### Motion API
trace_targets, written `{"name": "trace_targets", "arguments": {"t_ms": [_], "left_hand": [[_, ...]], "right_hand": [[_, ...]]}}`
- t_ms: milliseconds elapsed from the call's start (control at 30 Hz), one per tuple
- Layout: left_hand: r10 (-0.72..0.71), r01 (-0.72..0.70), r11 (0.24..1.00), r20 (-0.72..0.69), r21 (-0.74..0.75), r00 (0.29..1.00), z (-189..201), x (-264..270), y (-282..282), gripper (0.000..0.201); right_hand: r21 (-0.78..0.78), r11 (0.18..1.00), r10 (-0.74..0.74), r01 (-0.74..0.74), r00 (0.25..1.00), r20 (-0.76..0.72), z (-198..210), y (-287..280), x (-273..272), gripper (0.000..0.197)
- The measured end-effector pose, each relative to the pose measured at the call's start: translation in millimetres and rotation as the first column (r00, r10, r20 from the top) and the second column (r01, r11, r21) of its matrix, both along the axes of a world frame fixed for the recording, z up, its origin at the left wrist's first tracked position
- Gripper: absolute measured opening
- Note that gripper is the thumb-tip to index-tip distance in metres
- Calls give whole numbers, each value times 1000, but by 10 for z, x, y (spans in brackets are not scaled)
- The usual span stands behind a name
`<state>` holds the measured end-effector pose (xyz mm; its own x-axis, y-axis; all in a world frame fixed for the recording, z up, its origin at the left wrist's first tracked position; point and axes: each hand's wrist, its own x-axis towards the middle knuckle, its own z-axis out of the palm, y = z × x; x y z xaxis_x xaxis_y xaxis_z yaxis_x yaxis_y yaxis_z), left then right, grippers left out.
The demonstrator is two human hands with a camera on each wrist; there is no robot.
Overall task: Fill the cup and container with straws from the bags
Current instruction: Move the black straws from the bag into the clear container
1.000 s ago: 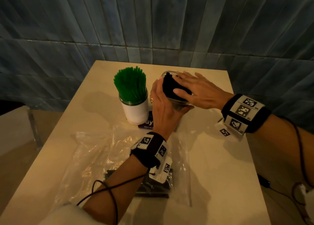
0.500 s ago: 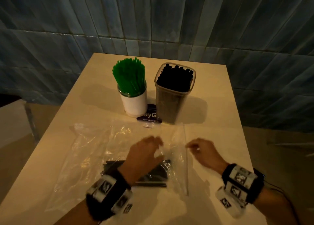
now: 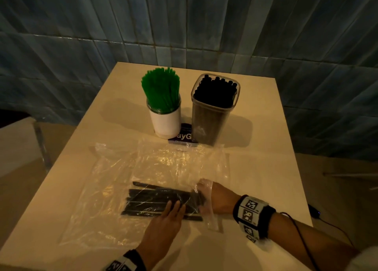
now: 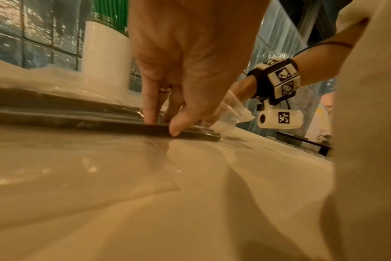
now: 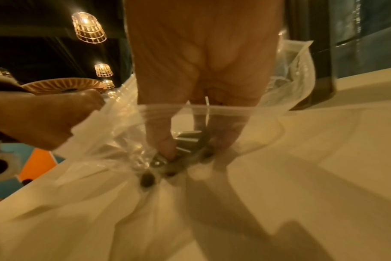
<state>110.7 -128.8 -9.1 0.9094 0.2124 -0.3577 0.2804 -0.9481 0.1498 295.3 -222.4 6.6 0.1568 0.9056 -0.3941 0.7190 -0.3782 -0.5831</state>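
A white cup (image 3: 166,121) packed with green straws (image 3: 161,88) stands mid-table, beside a clear container (image 3: 212,119) full of black straws. In front of them lie clear plastic bags (image 3: 126,180), one holding a bundle of black straws (image 3: 157,201). My left hand (image 3: 171,211) lies flat on that bag, its straight fingers (image 4: 151,106) pressing the straws down. My right hand (image 3: 218,199) is inside the bag's mouth. In the right wrist view its thumb and fingers (image 5: 165,141) pinch the ends of the black straws (image 5: 188,139).
A dark printed card (image 3: 183,136) lies under the cup and container. The cream table (image 3: 266,168) ends at a blue tiled wall behind, with open edges left, right and front. A cable (image 3: 300,234) trails from my right wrist band.
Both hands left the container and came down to the bag. My right hand slipped into the bag's mouth and took the straw ends; my left hand flattened onto the straws.
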Motion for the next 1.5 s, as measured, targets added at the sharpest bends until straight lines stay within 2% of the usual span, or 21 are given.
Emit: {"name": "trace_targets", "arguments": {"t_ms": [100, 200, 333, 467, 567, 700, 867, 1000, 1133, 1233, 1333, 1400, 1500], "left_hand": [[-38, 35, 999, 77, 34, 996, -166, -32, 91, 81], [-44, 44, 999, 135, 0, 990, -147, -28, 89, 70], [-17, 32, 997, 192, -75, 981, -191, -80, 70, 60], [-32, 48, 996, 203, -71, 979, -265, -97, 104, 58], [-41, 54, 997, 221, -53, 974, -281, -78, 134, 54], [-59, 73, 997, 279, -41, 958, -305, -48, 171, 50], [-93, 125, 990, 352, -69, 931, -262, -49, 231, 52], [-105, 161, 981, 410, -104, 906, -295, -84, 256, 48], [-110, 195, 967, 426, -162, 898, -385, -115, 287, 45], [-137, 221, 964, 432, -150, 891, -380, -119, 283, 19], [-134, 202, 972, 423, -118, 896, -439, -127, 285, 32], [-150, 220, 969, 441, -110, 885, -476, -147, 307, 26], [-190, 249, 966, 451, -76, 872, -476, -142, 314, 17]], "right_hand": [[-72, 997, 50, -41, 992, 118, -42, 95, -54, 34], [-171, 982, 117, -84, 975, 191, -86, 176, -125, 35], [-191, 981, 64, -25, 977, 203, -111, 235, -157, 28], [-219, 975, 117, -44, 936, 332, -59, 134, -34, 35], [-170, 985, 53, 19, 910, 412, 15, -38, 137, 31], [-213, 965, -35, 151, 884, 467, 206, -382, 379, 23], [-183, 966, -90, 180, 907, 411, 315, -736, 470, 19], [-30, 986, -150, 165, 948, 281, 226, -579, 314, 11], [70, 988, -145, 135, 976, 164, 131, -348, 130, 21], [9, 1000, -24, 24, 995, 97, 99, -229, -52, 20], [-58, 996, -64, 64, 998, 7, 45, -216, -171, 21], [-92, 991, -102, 100, 995, -15, 75, -201, -214, 25], [-145, 986, -98, 87, 993, -70, 178, -149, -264, 15]]}}
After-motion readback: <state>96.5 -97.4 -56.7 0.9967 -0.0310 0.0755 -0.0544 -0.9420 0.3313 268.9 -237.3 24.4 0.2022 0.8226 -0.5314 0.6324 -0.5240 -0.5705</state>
